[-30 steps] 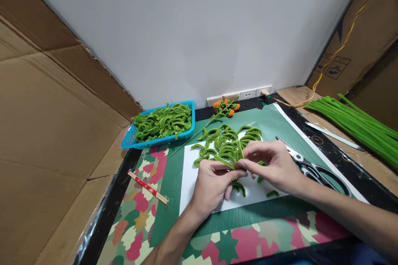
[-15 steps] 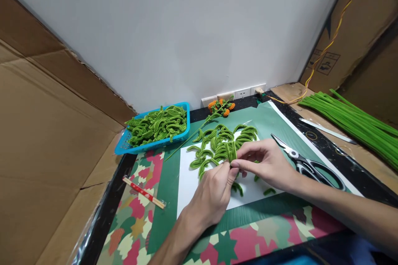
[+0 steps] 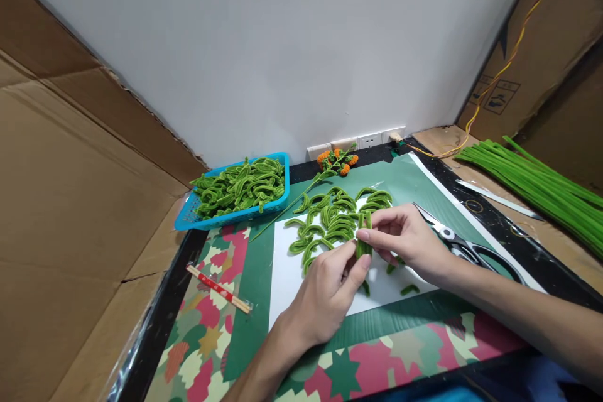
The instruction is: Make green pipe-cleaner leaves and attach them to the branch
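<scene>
Green piece (image 3: 364,247) stood pinched, fingertips nearly closed, in left hand (image 3: 327,289) and right hand (image 3: 409,240); a slackened pinch could have lost it among the far curls (image 3: 341,226).

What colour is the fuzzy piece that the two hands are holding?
The fuzzy piece is green; the head view, the only one, shows it.

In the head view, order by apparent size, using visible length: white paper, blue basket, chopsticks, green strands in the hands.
1. White paper, partly covered
2. Blue basket
3. Chopsticks
4. Green strands, partly hidden
</scene>
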